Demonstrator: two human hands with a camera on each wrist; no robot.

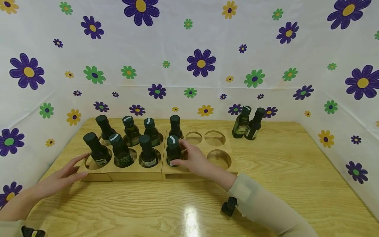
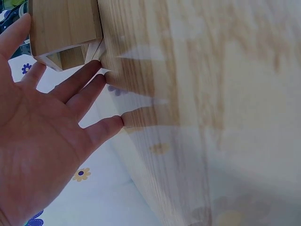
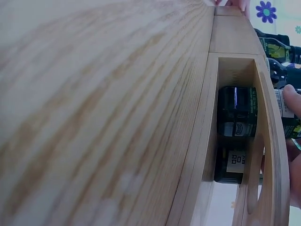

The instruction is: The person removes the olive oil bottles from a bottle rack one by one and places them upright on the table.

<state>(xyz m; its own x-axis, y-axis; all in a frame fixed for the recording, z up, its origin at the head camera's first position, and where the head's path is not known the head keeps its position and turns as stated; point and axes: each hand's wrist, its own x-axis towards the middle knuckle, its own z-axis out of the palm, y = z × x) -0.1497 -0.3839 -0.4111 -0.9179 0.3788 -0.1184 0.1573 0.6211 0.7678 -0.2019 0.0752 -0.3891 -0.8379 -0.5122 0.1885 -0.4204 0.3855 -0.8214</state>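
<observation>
My right hand (image 1: 193,158) pinches a dark green bottle (image 1: 173,152) between thumb and fingers. That bottle, with a white mark on its dark cap, stands in the front left hole of the rack's right section (image 1: 219,169). In the right wrist view the thumb (image 3: 292,100) lies on a barcode label, and dark bottle bodies (image 3: 236,111) show inside the rack. My left hand (image 1: 60,179) has its fingers spread around the rack's left end (image 1: 94,177). The left wrist view shows that hand (image 2: 51,120) beside the wooden end (image 2: 66,23).
Several dark bottles (image 1: 122,154) stand in the left sections' holes, and another bottle (image 1: 175,126) is behind the held one. Round holes (image 1: 219,159) without bottles lie to the right. Two bottles (image 1: 241,123) stand at the table's back right. Flowered cloth (image 1: 177,39) encloses the table.
</observation>
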